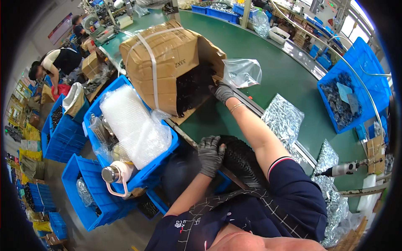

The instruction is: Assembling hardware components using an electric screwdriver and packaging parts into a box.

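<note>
My right hand (223,92), in a dark grey glove, reaches to the open side of a large brown carton (161,62). Its fingers are closed around the carton's edge, with the tips partly hidden. Inside the carton lies a dark mass of black parts (193,90). Lower down, my left hand (210,155), also gloved, lies at the near table edge with its fingers slightly apart. The thumb side of that hand meets a curved stack of black ridged parts (242,161), which rests close to my body. A white strap runs around the carton.
A blue bin (171,146) with bubble wrap (134,125) and a pink-white flask (118,173) stands left. Clear bags of small metal parts (284,119) lie on the green table (268,75). Another blue bin (360,83) is at right, beside a power screwdriver (345,169). A co-worker (63,62) bends over at far left.
</note>
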### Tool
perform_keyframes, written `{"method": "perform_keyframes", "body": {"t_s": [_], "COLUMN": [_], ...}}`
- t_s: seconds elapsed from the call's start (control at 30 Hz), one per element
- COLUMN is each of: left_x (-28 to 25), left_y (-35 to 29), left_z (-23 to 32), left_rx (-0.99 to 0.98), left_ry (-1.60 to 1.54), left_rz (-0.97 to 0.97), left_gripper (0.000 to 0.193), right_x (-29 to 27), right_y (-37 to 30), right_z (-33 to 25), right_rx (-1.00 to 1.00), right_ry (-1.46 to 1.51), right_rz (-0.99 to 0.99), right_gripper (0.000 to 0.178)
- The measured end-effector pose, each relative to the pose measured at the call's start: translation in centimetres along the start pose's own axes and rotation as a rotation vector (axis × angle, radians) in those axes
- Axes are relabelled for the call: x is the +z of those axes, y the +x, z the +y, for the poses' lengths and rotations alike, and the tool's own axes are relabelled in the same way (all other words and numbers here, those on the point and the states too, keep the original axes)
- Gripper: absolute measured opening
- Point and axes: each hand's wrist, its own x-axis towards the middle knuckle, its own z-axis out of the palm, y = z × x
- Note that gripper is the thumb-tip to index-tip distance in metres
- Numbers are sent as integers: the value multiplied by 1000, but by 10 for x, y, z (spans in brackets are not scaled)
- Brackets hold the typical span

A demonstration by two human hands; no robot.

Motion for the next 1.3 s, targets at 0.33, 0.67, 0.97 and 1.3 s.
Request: {"method": "perform_keyframes", "body": {"t_s": [0.33, 0.67, 0.97, 1.3], "left_x": [-4, 1, -12, 6], "left_y": [-4, -7, -1, 1], "left_z": [-2, -16, -1, 7], "left_rx": [-22, 74, 38, 16], "left_ry": [45, 5, 174, -19], "left_rz": [43, 72, 289, 10], "left_gripper": [34, 35, 40, 38], "right_x": [-70, -103, -123, 5], "right_y": [-46, -97, -134, -29], "right_z": [-41, -30, -44, 35], "right_rx": [723, 435, -159, -201], "right_ry": [640, 879, 306, -71], "right_rz": [-455, -485, -945, -225], "right_gripper": [24, 30, 38, 39]}}
